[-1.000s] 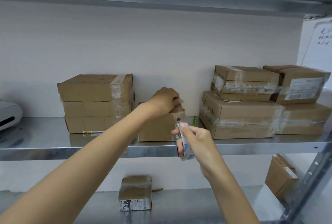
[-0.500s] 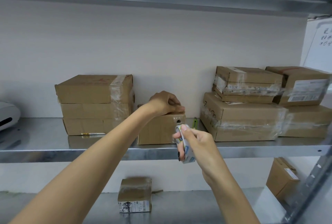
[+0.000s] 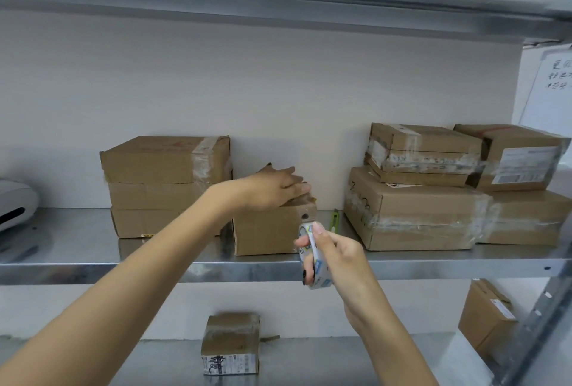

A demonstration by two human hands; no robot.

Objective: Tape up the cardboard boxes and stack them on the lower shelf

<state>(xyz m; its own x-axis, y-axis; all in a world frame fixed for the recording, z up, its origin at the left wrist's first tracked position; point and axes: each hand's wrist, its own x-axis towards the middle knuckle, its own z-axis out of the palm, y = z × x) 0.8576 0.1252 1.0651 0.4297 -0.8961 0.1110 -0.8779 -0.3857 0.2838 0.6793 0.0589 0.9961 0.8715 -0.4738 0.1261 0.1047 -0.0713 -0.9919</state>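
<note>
A small cardboard box (image 3: 266, 234) stands at the front of the middle metal shelf (image 3: 93, 271). My left hand (image 3: 274, 187) lies flat on its top with the fingers stretched out to the right. Just in front of the box's right corner, my right hand (image 3: 335, 258) grips a roll of clear tape (image 3: 312, 257), thumb on top of the roll. A taped small box (image 3: 230, 344) sits on the lower shelf (image 3: 309, 361), and another box (image 3: 486, 320) leans at that shelf's right end.
A stack of taped boxes (image 3: 164, 187) stands left of the small box, and more taped boxes (image 3: 414, 209) (image 3: 520, 156) are piled to its right. A green utility knife (image 3: 335, 218) lies between them. A white device (image 3: 15, 203) sits at the far left.
My left hand has uncurled from a fist and now lies flat on the box top, fingers reaching right. My right hand with the tape has stayed at the box's front right corner.
</note>
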